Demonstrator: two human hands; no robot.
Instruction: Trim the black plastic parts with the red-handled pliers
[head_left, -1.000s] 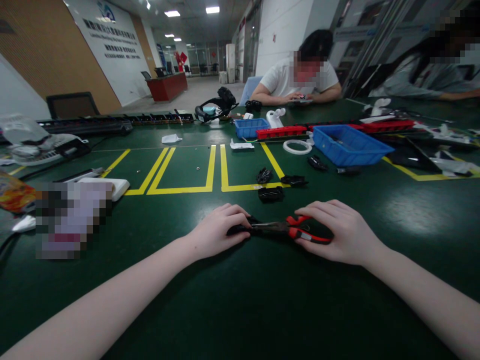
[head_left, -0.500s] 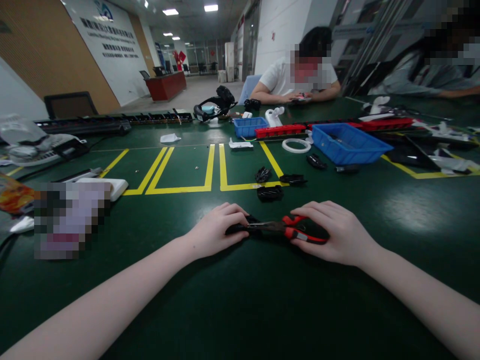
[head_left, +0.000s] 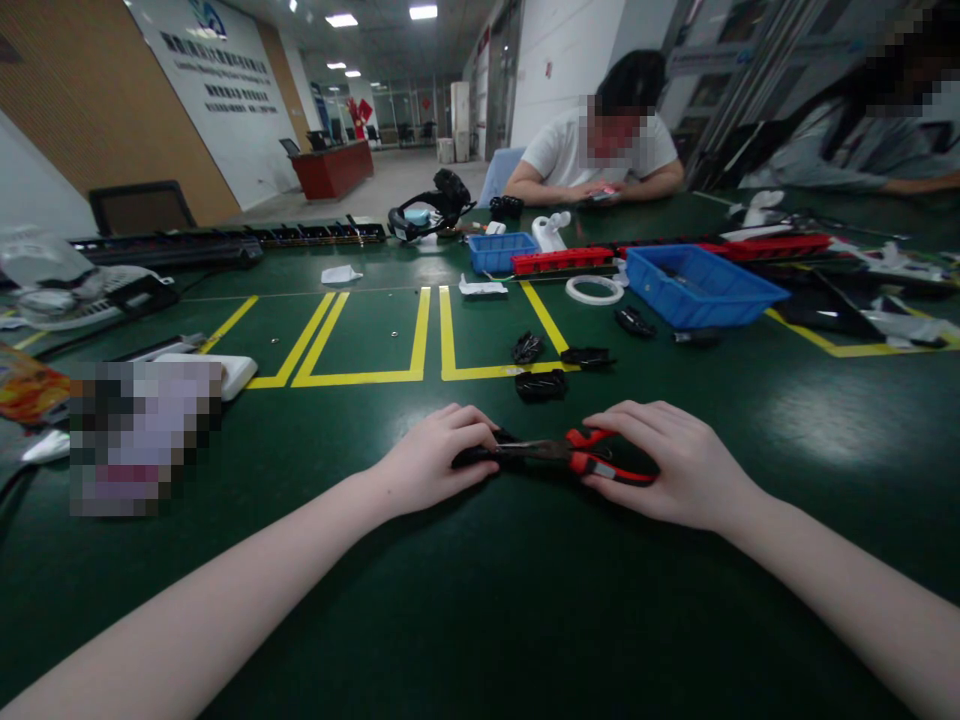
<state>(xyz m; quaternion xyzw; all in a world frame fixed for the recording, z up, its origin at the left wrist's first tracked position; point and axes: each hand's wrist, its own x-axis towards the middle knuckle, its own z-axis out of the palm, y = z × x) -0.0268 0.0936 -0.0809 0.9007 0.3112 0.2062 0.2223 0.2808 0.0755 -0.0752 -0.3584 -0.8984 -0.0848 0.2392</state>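
Note:
My right hand is wrapped round the red handles of a pair of pliers, whose jaws point left. My left hand grips a small black part between thumb and fingers, and the tips of the pliers' jaws reach to it. The part's exact shape is mostly hidden by my fingers. Just beyond the pliers lie several black pieces, among them a bundled one, a rounded one and a flat one.
Farther back are a large blue tray, a small blue tray, a white ring and red strips. A white box sits at the left. Across the table a person leans on their forearms.

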